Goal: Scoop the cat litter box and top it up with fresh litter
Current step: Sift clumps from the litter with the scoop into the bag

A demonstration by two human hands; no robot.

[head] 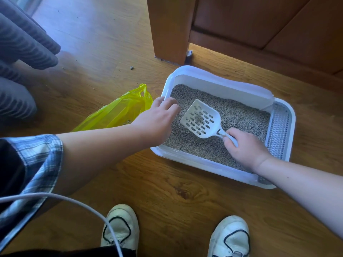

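Floor (167,191): L hand (157,121) on litter box (196,161) rim, scoop (200,119) mid-box

Warm brown wood-plank floor (104,43) with visible grain and knots. Far right, orange-brown wooden cabinet (259,19), its square leg (170,28) standing on the floor. Bright sunlight strip (232,60) on the floor under the cabinet. Far left, grey ribbed upholstery (24,39), in shade. Small dark crumbs (132,67) scattered on the floor near it.
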